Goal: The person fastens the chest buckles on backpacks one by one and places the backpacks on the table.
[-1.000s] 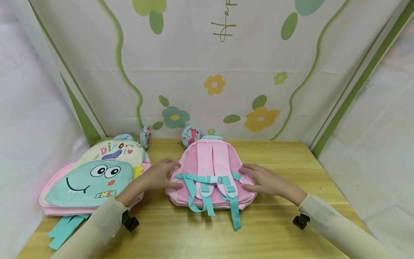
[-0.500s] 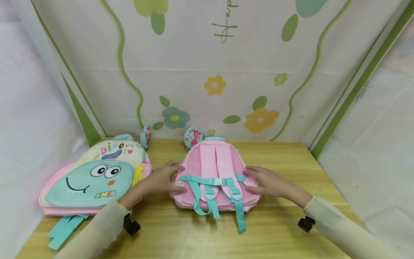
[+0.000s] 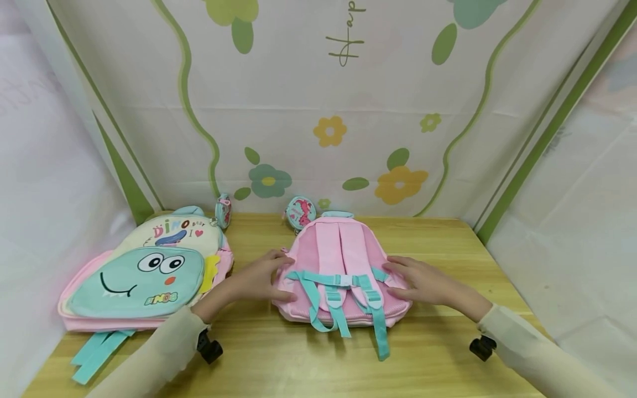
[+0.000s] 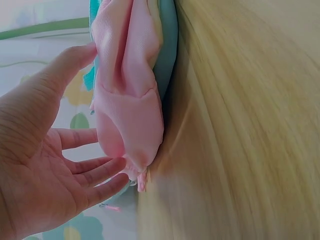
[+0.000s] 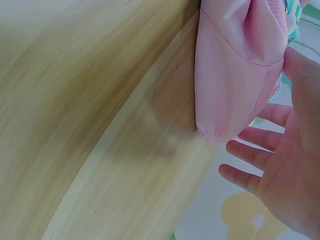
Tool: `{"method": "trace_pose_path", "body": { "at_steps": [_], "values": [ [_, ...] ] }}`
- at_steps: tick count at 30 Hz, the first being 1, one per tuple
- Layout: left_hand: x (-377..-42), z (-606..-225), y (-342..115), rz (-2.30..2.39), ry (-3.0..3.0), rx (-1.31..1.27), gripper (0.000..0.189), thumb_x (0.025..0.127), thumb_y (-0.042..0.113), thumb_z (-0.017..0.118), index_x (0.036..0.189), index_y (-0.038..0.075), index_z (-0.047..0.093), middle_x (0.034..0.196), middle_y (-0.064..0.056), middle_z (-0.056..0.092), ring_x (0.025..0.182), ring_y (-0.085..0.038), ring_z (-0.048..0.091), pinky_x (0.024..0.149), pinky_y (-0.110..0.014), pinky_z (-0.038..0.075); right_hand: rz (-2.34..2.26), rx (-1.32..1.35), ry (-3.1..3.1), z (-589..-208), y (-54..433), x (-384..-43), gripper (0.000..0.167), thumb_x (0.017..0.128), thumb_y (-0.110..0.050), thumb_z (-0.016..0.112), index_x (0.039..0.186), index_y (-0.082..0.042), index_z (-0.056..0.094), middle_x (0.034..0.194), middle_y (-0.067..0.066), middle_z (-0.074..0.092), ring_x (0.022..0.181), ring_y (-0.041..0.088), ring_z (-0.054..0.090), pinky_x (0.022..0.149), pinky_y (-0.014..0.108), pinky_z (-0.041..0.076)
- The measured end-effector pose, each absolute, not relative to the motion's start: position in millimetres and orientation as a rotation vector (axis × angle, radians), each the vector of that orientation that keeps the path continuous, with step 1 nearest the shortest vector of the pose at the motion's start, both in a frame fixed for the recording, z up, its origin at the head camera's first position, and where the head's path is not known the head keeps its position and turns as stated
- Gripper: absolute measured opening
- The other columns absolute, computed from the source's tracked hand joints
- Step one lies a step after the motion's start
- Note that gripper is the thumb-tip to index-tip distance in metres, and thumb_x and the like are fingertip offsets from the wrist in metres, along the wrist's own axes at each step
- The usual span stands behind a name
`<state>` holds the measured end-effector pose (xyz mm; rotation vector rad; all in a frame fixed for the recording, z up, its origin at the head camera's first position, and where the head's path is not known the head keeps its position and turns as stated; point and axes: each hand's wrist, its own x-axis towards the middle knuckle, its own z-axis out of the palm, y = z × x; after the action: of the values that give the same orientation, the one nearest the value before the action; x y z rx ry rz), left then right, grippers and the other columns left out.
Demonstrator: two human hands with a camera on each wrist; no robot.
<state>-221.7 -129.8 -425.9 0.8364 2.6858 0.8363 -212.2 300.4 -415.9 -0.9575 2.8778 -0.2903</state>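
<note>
A small pink backpack (image 3: 330, 243) lies on the table with its shoulder straps and teal webbing facing up. My left hand (image 3: 256, 279) is at its left side. In the left wrist view the thumb and spread fingers (image 4: 102, 172) touch the pink side fabric. Against the opposite side rests my right hand (image 3: 425, 281). Its spread, nearly straight fingers (image 5: 250, 155) touch the side pocket in the right wrist view, the thumb reaching over the upper edge. A round teal pouch (image 3: 301, 213) with a pink print hangs by the backpack's top left. The backpack's front is hidden underneath.
Another backpack (image 3: 134, 282), teal and cream with a cartoon face, lies at the left of the wooden table (image 3: 278, 365). A second small pouch (image 3: 223, 211) is by its top. A floral fabric backdrop (image 3: 318, 88) rises behind the table.
The pink backpack has slid a little to the right across the table, both hands moving with it at its sides. The round pouch has shifted right too. The other backpack stays put.
</note>
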Motion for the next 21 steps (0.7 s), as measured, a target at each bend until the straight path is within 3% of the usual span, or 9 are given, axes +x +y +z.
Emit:
{"method": "trace_pose_path", "body": {
  "at_steps": [21],
  "values": [
    [-219.4, -418.9, -123.9, 0.855, 2.66, 0.828, 0.092, 0.081, 0.059, 0.08, 0.15, 0.007, 0.049, 0.16, -0.019, 0.038, 0.148, -0.038, 0.038, 0.116, -0.055, 0.04, -0.3, -0.925, 2.873, -411.1, 304.4, -209.7, 0.068, 0.099, -0.054, 0.059, 0.147, -0.007, 0.054, 0.154, 0.022, 0.047, 0.139, 0.044, 0.048, 0.109, 0.061, 0.044]
  ]
}}
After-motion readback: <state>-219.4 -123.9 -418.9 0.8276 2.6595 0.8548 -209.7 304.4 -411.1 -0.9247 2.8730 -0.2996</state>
